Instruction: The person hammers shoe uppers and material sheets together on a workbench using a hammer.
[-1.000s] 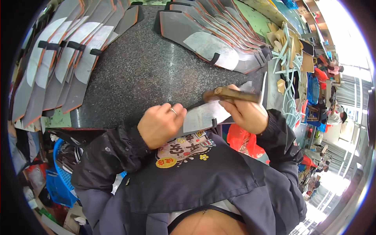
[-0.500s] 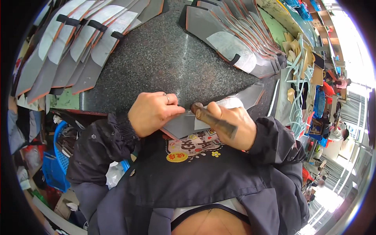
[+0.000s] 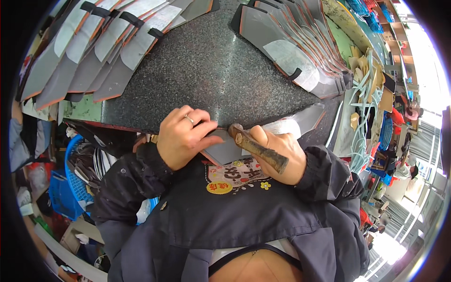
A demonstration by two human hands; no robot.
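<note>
Across the table's near edge, against my apron, lies a grey panel (image 3: pixel 224 152) with a white patch (image 3: pixel 283 128) and an orange edge. My right hand (image 3: pixel 284 152) is closed round a hammer (image 3: pixel 260 150) with a worn, rusty brown head, held just over the middle of the panel. Most of the hammer's grip is hidden by the fist. At the panel's left part is my left hand (image 3: pixel 185 136), fingers bent and parted, thumb and fingertips close to the surface. A ring sits on one of its fingers.
Overlapping grey panels with white patches and black tabs form a stack (image 3: pixel 89 51) at the far left, and another stack (image 3: pixel 296 51) at the far right. Pale strips (image 3: pixel 366 108) hang by the right edge. A blue basket (image 3: pixel 75 171) with dark pieces stands lower left.
My left thumb and fingers have parted from a pinch and lifted a little. The hammer stays nearly in place over the panel. The whole view has shifted slightly.
</note>
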